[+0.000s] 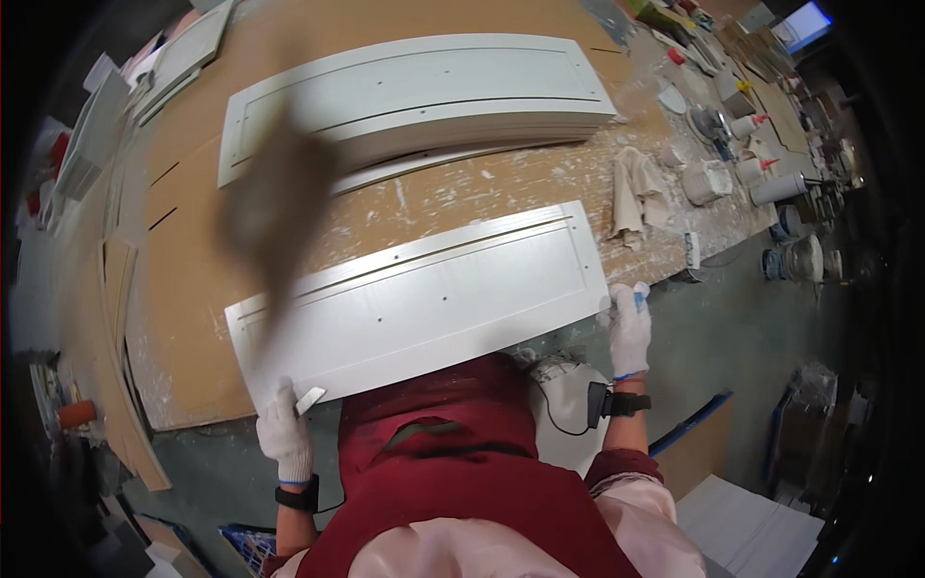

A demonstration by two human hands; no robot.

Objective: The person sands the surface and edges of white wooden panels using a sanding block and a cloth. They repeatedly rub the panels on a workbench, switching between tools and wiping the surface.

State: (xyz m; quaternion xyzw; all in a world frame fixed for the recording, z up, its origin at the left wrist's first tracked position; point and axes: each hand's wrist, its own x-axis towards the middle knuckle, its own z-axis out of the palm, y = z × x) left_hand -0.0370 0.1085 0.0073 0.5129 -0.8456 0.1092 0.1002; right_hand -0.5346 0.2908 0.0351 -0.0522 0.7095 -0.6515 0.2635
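Note:
A white grooved panel (pixel 424 299) with several small holes lies aslant on the near edge of the workbench, partly over the edge. My left hand (pixel 286 438), in a white knit glove, is closed at its near left corner, thumb on top. A small flat pale blade (pixel 309 400), like a scraper's, sticks out beside that thumb; its other end is hidden in the hand. At the panel's right end, my gloved right hand (pixel 629 332) grips the near corner, with a blue patch on a fingertip. A stack of similar white panels (pixel 414 82) lies farther back.
A brown blur (pixel 279 202) covers part of the left side. On the paint-spattered workbench (pixel 202 318), a beige rag (pixel 638 193), a white tub (pixel 706 181) and several bottles sit at right. Boards lean at left (pixel 125 356). White sheets (pixel 747 525) lie at lower right.

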